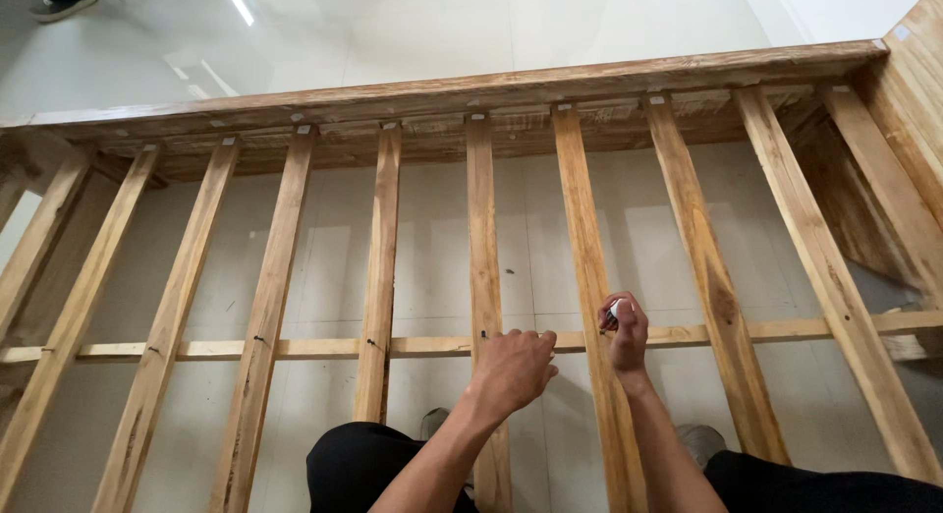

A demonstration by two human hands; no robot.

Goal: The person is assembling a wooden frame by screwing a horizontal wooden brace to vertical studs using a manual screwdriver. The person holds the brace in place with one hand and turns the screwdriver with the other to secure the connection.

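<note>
1. While the left hand (513, 368) rests on the frame, fingers curled loosely, tips touching the thin cross batten (324, 348) beside the centre slat (480, 277), it grips nothing.
2. Right hand (626, 331) is closed in a pinch on a small white-tipped object, likely a marker or small tool (615, 310); too small to tell which. It sits at 3 o'clock from the left hand, between the 2 slats right of centre, tip just above the batten.
3. Workpiece: wooden slatted frame, about 9 slats running from the far rail (471, 95) at 12 o'clock back toward the person. Batten crosses under them, with dark fixings, probably screws or nails, visible at several crossings, e.g. at 9 o'clock (259, 339).
4. Step in hand, my read: marking or fixing at the batten/slat crossing near the right hand; left hand steadies.
5. Next move calls for: tip placed square on the joint, left hand kept pressing so nothing shifts.
6. Surroundings: glossy pale tiled floor (393, 31) below; another person's shoe (61, 2) at 11 o'clock.
</note>
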